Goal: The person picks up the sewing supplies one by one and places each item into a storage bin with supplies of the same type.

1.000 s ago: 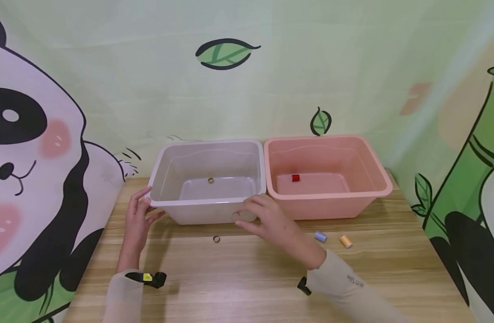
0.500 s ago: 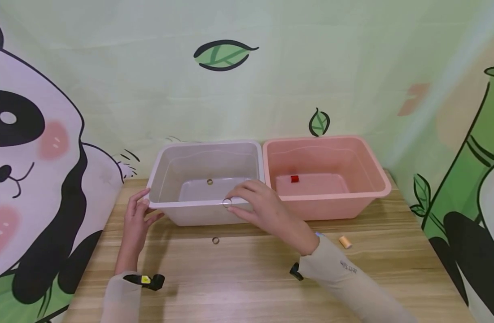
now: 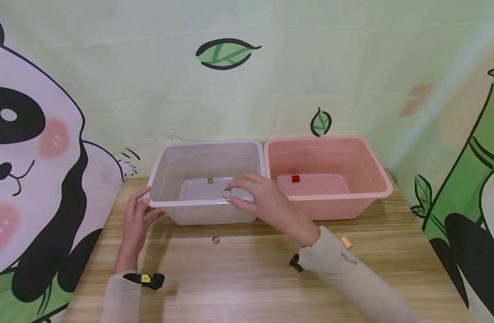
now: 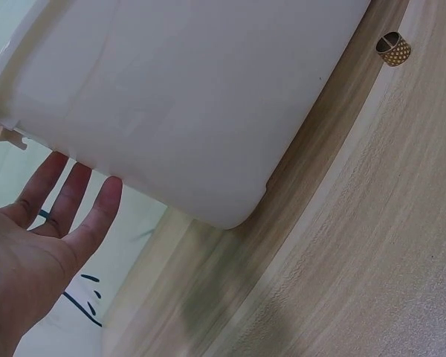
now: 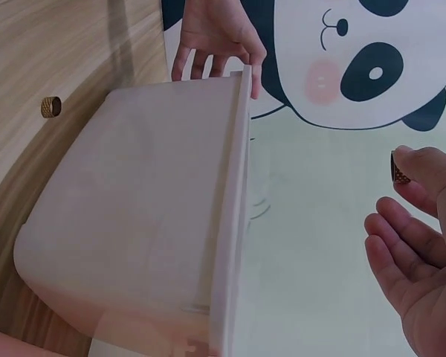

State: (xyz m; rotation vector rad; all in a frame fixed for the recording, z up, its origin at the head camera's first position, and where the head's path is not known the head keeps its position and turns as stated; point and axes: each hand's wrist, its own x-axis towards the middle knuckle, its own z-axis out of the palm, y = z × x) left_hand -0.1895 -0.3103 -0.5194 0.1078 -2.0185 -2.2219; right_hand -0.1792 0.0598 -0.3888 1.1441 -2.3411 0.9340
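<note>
My right hand [image 3: 268, 202] pinches a ring-shaped metal thimble [image 3: 226, 194] between thumb and forefinger, over the front rim of the grey-white bin [image 3: 202, 214]. In the right wrist view this thimble [image 5: 402, 174] shows a dimpled brass side, and the other fingers are loosely bent. My left hand [image 3: 137, 220] touches the bin's left end near its front corner. Its fingers [image 4: 104, 208] rest nearly straight against the wall in the left wrist view. A second dimpled thimble [image 4: 394, 50] lies on the table before the bin. Another thimble [image 3: 210, 181] lies on the bin's floor.
A pink bin [image 3: 323, 208] stands right beside the grey-white one, with a red thread spool [image 3: 295, 178] inside. An orange spool [image 3: 346, 242] lies on the wooden table [image 3: 214, 287], partly behind the right sleeve. A panda-printed cloth [image 3: 150, 80] hangs behind the bins.
My right hand has risen with its thimble from in front of the grey-white bin to over its front rim. The right sleeve now covers the blue spool. The left hand has stayed put.
</note>
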